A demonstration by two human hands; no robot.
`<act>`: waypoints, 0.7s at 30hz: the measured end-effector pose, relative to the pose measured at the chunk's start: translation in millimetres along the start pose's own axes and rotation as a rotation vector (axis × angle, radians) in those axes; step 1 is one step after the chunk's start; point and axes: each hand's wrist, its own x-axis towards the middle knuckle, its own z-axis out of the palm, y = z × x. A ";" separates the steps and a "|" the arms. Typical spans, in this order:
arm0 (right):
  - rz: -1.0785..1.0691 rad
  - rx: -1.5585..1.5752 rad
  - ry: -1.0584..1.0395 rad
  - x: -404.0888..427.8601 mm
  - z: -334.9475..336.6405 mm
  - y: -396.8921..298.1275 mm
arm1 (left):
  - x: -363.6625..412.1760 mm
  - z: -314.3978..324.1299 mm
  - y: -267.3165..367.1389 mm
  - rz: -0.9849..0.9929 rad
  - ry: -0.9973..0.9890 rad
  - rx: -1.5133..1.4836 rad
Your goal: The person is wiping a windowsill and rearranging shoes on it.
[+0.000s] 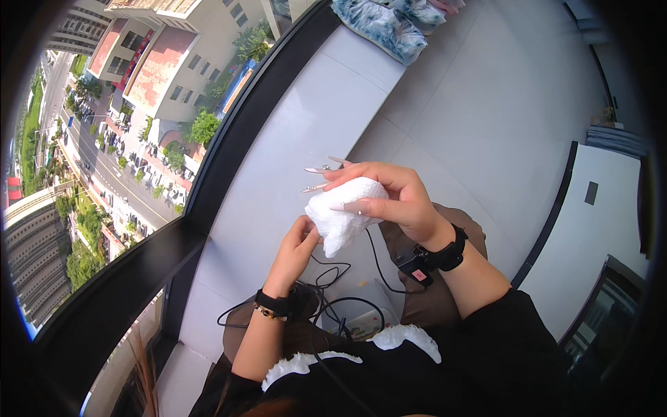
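A crumpled white textured cloth is bunched up in front of me, over a pale tiled ledge by a window. My right hand grips it from the right. The thumb presses on its near face, while the other fingers reach over the top with long decorated nails pointing left. At the cloth's lower left edge, my left hand pinches it. Most of the left fingertips are hidden behind the fabric. Both wrists wear black straps with small devices, the right device showing a pink label.
Black cables loop below the hands, between my knees. Blue-and-white bundles lie on the ledge's far end. A dark window frame runs along the left, with a street outside far below. A white cabinet stands right.
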 end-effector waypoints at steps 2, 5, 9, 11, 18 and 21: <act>0.221 0.313 0.266 -2.9 -16.0 -1.1 | 7.4 17.0 -3.9 -0.104 -0.102 0.018; 0.392 0.468 0.431 -18.1 -43.0 18.4 | 12.8 32.2 -21.8 -0.131 -0.154 -0.034; 0.598 0.555 0.522 -44.5 -43.9 43.8 | -21.1 27.4 -78.6 -0.419 0.104 -0.339; 0.643 0.667 0.638 -79.7 -54.0 61.0 | -40.0 46.3 -71.7 -0.468 0.100 -0.274; 0.656 1.019 0.864 -133.5 -54.3 -0.2 | -55.3 98.5 103.7 -0.439 0.156 -0.177; 0.622 0.820 0.747 -116.2 -88.9 -72.6 | -30.9 122.5 173.1 -0.392 0.201 -0.165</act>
